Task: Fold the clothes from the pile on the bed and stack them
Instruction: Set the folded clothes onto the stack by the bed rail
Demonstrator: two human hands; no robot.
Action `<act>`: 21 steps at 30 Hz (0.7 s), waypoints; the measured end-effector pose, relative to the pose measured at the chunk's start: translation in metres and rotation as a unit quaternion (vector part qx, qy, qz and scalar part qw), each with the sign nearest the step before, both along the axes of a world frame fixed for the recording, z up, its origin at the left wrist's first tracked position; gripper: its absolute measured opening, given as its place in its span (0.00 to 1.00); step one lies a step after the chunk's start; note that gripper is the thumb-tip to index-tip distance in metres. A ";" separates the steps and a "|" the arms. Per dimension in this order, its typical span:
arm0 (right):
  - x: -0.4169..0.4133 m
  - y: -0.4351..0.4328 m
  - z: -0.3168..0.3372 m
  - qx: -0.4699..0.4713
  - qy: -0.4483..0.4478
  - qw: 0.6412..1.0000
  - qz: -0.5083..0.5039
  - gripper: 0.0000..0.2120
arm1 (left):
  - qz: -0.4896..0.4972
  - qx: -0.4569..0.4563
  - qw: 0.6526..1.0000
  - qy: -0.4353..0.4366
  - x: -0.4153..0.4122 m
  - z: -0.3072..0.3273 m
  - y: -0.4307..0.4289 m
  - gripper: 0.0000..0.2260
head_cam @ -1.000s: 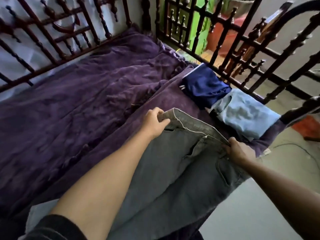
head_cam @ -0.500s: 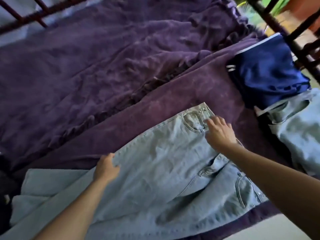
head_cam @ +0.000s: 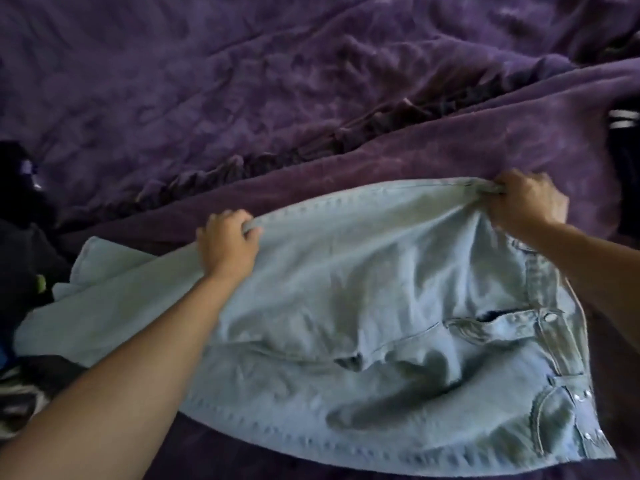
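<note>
Head view, only one available

Surroundings: purple bedspread (head_cam: pixel 242 81) filling most of frame, heavily creased, with one ruffled seam (head_cam: pixel 311 147) running diagonally from lower left to upper right. Dark heap of clothes (head_cam: pixel 20 244) at left edge, partly cut off by frame; piece count impossible to tell. Striped light-and-dark fabric (head_cam: pixel 17 403) at lower left corner, mostly hidden behind left forearm. One dark garment with white stripes (head_cam: pixel 625 147) at right edge, cut off, well apart from the heap on the left

Obstructions: left forearm crossing over the leg section of the jeans from lower left; right forearm lying over the upper part of the waistband

Task item: one pair of light blue jeans (head_cam: pixel 346 306), on the near part of the bed, front side up, waistband to the right, legs running left toward the dark heap. Fly button and pocket rivets visible at right. Cloth slack and wrinkled in the middle, far edge pulled up slightly between the two hands

Hands, two:
- left hand (head_cam: pixel 227 245): fingers (head_cam: pixel 251 228) curled over far side seam of the leg, gripping it
- right hand (head_cam: pixel 528 202): fingers (head_cam: pixel 498 187) pinching far corner of waistband, denim bunched in the grip

Both hands on the same far edge, well apart
</note>
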State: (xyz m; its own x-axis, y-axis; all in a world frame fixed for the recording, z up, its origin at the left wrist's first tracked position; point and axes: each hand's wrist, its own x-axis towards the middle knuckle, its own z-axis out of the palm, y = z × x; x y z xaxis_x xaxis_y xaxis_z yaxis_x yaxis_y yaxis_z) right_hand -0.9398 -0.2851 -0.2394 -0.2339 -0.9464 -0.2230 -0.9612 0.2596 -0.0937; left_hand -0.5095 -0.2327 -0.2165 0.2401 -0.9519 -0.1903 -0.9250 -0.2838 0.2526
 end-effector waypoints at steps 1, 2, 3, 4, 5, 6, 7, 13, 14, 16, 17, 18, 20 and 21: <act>-0.003 -0.005 -0.001 0.008 0.009 1.000 -0.025 0.15 | -0.005 0.004 1.000 -0.006 -0.004 -0.001 -0.010 0.12; -0.003 -0.008 -0.004 0.022 0.016 0.999 -0.041 0.16 | 0.001 0.013 1.000 -0.010 -0.006 -0.004 -0.016 0.16; 0.000 -0.008 -0.005 0.036 0.021 0.998 -0.045 0.17 | 0.013 0.017 1.000 -0.009 -0.007 -0.007 -0.017 0.19; 0.005 -0.005 -0.006 0.047 0.023 0.998 -0.036 0.19 | 0.024 0.015 1.000 -0.003 -0.006 -0.008 -0.011 0.21; 0.013 0.000 -0.005 0.049 0.022 0.998 -0.015 0.21 | 0.029 0.012 0.999 0.006 -0.004 -0.008 0.000 0.21; 0.022 0.007 -0.002 0.042 0.018 0.999 0.013 0.25 | 0.025 0.009 1.000 0.016 0.001 -0.007 0.016 0.21; 0.034 0.017 0.002 0.030 0.012 0.999 0.038 0.28 | 0.017 0.008 1.000 0.025 0.008 -0.005 0.036 0.20; 0.141 0.090 0.029 0.058 -0.060 0.988 0.128 0.33 | 0.157 0.067 0.985 0.039 0.115 0.004 0.158 0.20; 0.163 0.103 0.031 0.069 -0.074 0.985 0.142 0.32 | 0.194 0.089 0.977 0.019 0.140 0.004 0.170 0.22; 0.207 0.126 0.031 0.080 -0.091 0.976 0.180 0.29 | 0.253 0.108 0.961 -0.002 0.191 0.004 0.183 0.26; 0.231 0.137 0.030 0.082 -0.098 0.972 0.199 0.28 | 0.271 0.104 0.957 0.004 0.215 0.004 0.185 0.28; 0.255 0.147 0.029 0.083 -0.105 0.967 0.216 0.26 | 0.283 0.091 0.955 0.018 0.238 0.003 0.185 0.32; 0.303 0.159 0.023 0.082 -0.120 0.958 0.246 0.24 | 0.291 0.065 0.953 0.047 0.282 -0.002 0.174 0.40; 0.328 0.163 0.020 0.082 -0.128 0.955 0.255 0.23 | 0.300 0.051 0.950 0.063 0.302 -0.005 0.165 0.45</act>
